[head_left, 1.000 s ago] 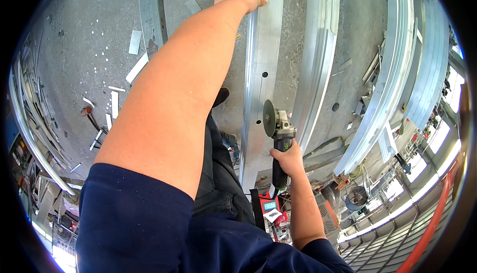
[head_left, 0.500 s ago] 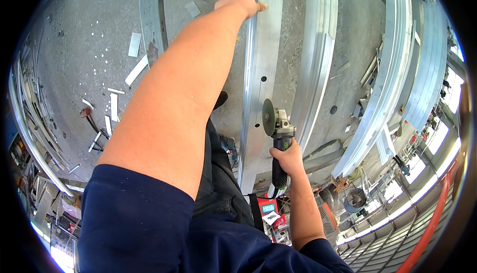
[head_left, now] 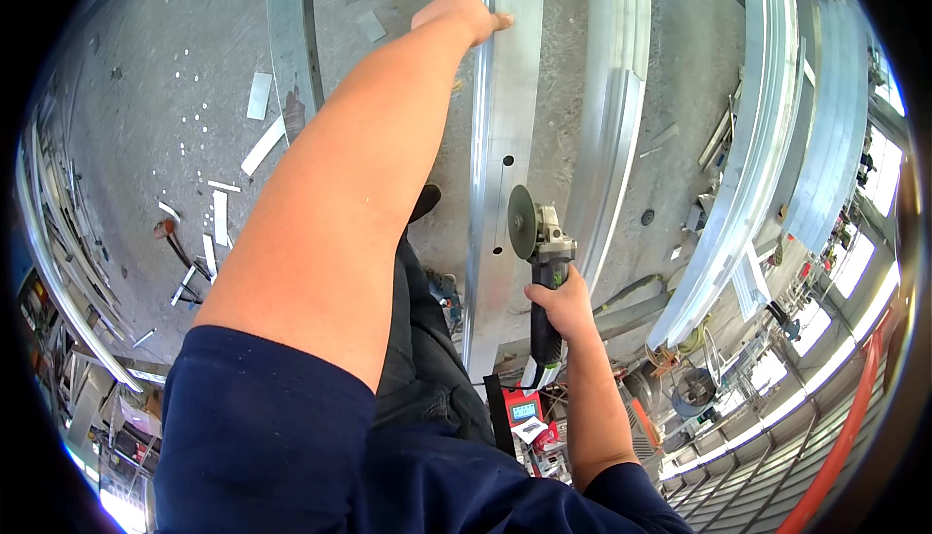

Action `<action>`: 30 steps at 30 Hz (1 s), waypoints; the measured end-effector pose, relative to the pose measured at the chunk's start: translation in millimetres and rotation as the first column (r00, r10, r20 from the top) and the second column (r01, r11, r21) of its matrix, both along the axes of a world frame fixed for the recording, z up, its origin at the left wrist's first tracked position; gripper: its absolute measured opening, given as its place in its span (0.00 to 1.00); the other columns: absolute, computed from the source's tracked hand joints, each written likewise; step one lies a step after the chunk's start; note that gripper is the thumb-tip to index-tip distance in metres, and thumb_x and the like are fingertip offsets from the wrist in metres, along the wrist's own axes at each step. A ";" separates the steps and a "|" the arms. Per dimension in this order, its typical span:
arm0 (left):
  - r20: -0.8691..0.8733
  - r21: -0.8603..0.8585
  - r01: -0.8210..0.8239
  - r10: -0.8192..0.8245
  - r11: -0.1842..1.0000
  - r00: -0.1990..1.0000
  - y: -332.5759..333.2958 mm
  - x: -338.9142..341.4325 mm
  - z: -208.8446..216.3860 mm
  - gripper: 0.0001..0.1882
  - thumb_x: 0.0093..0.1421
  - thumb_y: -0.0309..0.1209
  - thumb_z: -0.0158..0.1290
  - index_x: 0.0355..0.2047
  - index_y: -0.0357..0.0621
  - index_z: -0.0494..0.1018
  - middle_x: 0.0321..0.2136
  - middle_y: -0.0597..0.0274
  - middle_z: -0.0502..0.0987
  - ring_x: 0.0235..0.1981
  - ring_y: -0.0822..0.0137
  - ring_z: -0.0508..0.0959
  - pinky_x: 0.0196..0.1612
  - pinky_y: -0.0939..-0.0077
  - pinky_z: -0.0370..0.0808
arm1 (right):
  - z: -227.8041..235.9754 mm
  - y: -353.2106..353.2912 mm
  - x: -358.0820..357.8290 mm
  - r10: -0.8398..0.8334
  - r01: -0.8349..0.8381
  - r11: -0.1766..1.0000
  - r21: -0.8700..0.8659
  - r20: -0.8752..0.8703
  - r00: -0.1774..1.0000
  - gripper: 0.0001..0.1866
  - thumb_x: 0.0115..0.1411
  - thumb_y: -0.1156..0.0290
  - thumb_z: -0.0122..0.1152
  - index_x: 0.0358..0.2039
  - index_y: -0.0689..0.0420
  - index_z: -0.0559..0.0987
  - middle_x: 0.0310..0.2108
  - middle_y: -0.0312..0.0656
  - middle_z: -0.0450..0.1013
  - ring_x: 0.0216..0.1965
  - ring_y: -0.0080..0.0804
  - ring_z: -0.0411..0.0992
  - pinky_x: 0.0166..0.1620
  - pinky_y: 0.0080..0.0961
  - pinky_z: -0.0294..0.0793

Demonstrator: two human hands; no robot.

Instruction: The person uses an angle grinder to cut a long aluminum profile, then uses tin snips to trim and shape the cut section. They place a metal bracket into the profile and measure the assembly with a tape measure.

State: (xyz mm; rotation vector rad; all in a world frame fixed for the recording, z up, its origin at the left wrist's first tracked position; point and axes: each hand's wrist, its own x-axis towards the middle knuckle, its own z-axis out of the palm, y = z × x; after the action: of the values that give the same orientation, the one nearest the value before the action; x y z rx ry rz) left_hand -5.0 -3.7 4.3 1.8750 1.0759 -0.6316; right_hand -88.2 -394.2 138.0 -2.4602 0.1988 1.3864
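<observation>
My left hand (head_left: pixel 454 16) grips the left edge of a long silver metal profile (head_left: pixel 512 87) at its far part. The thumb lies over the edge onto the flat face; the other fingers are hidden. Two dark round holes show in that face. Closed around the body of an angle grinder (head_left: pixel 549 277) is my right hand (head_left: pixel 567 306), its thumb across the grip. The grinder's thin round disc (head_left: pixel 522 221) faces left, over the profile's right side near the closer hole. Whether the disc touches the metal, I cannot tell.
To the right lie another long profile (head_left: pixel 609 116) and a stack of profiles (head_left: pixel 767 146). A dark beam (head_left: pixel 291 39) runs at left. Offcuts (head_left: pixel 221 216) and a hammer (head_left: pixel 171 237) lie on the concrete floor. A red device with a screen (head_left: pixel 524 411) stands near my body.
The view has shifted slightly. My right hand has moved the grinder a little farther forward along the profile. My left hand keeps its place on the profile's edge.
</observation>
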 end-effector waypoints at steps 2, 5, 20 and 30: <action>0.001 0.000 0.003 -0.003 1.000 1.000 1.3 0.0 0.8 0.33 0.60 0.60 0.61 0.50 0.44 0.82 0.49 0.56 0.84 0.50 0.56 0.83 0.50 0.61 0.78 | 1.4 -2.1 1.8 -0.083 0.084 0.995 0.053 -0.016 0.996 0.28 0.47 0.66 0.74 0.46 0.67 0.76 0.37 0.48 0.79 0.37 0.37 0.78 0.44 0.34 0.78; -0.011 -0.030 0.017 -0.018 0.999 1.000 1.9 0.9 1.4 0.32 0.59 0.60 0.62 0.49 0.44 0.82 0.48 0.56 0.84 0.50 0.56 0.83 0.50 0.60 0.77 | 4.3 -11.9 1.2 -0.168 0.169 0.979 0.110 -0.022 0.986 0.27 0.47 0.66 0.74 0.46 0.67 0.76 0.37 0.47 0.79 0.37 0.35 0.78 0.43 0.34 0.78; -0.022 -0.047 0.017 -0.018 0.999 1.000 6.2 0.6 -0.2 0.32 0.60 0.60 0.61 0.48 0.43 0.83 0.47 0.55 0.84 0.50 0.56 0.83 0.50 0.60 0.78 | -2.4 -2.8 -5.8 0.008 -0.008 1.000 0.021 0.039 0.999 0.25 0.47 0.68 0.76 0.43 0.65 0.77 0.34 0.43 0.79 0.35 0.31 0.76 0.43 0.32 0.77; -0.027 -0.038 0.007 -0.008 0.999 1.000 4.5 1.0 -1.9 0.34 0.60 0.60 0.61 0.51 0.44 0.81 0.51 0.56 0.83 0.51 0.56 0.82 0.52 0.60 0.78 | -4.8 1.1 -6.4 0.017 -0.017 1.000 -0.003 0.047 0.999 0.24 0.48 0.67 0.75 0.43 0.65 0.77 0.34 0.43 0.78 0.36 0.33 0.77 0.43 0.33 0.77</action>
State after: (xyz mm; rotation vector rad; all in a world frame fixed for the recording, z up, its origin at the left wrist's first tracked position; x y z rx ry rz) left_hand -3.9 0.9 2.4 1.8433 1.0676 -0.6788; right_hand -94.6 -393.2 133.2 -2.4997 0.1701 1.3340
